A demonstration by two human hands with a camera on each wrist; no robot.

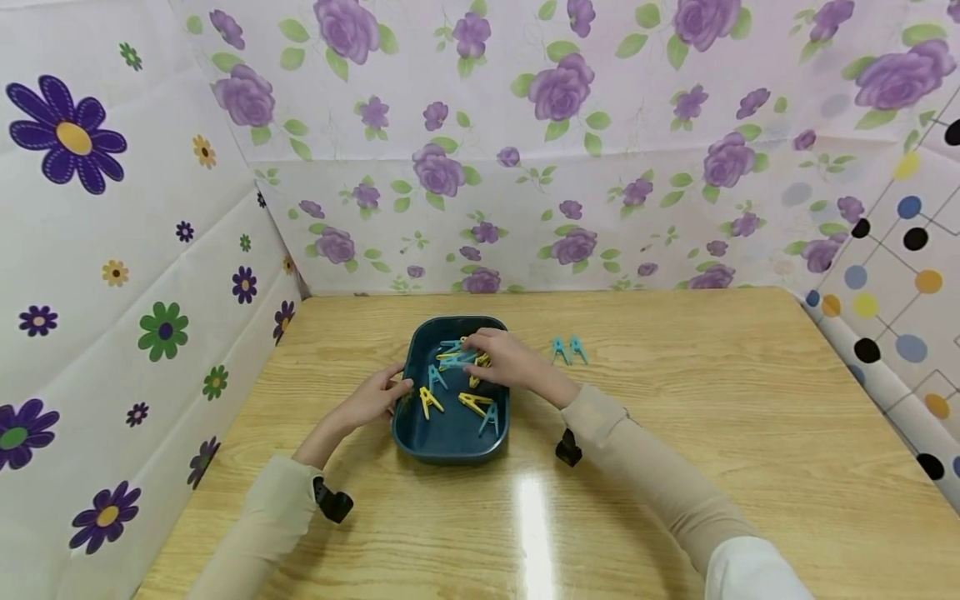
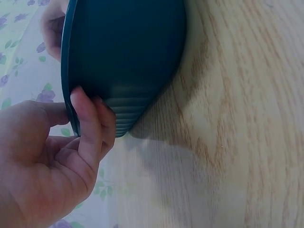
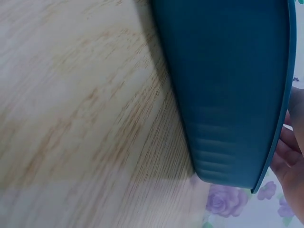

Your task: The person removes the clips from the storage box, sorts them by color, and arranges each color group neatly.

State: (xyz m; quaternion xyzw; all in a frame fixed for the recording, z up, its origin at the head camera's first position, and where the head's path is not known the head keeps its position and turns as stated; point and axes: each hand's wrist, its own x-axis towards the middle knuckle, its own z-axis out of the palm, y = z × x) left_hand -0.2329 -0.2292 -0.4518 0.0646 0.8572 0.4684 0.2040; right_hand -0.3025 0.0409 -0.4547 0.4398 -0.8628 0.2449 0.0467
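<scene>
A dark teal plastic basin (image 1: 450, 457) on the table holds several blue and yellow clothespins. My left hand (image 1: 372, 397) grips its left rim, thumb over the inside and fingers against the outer wall; the left wrist view shows this hand (image 2: 57, 152) on the basin (image 2: 128, 42) closely. My right hand (image 1: 506, 358) reaches over the right rim, its fingers among clothespins at the far end. In the right wrist view, the basin wall (image 3: 228, 85) hides the fingertips, so whether they pinch a clothespin is unclear. A yellow clothespin (image 1: 425, 395) lies nearer the middle.
Two blue clothespins, one (image 1: 558, 342) beside the other (image 1: 576, 342), lie on the wooden table (image 1: 712, 400) right of the basin. A flowered cloth (image 1: 510, 208) hangs along the table's back edge, with patterned cloths at both sides.
</scene>
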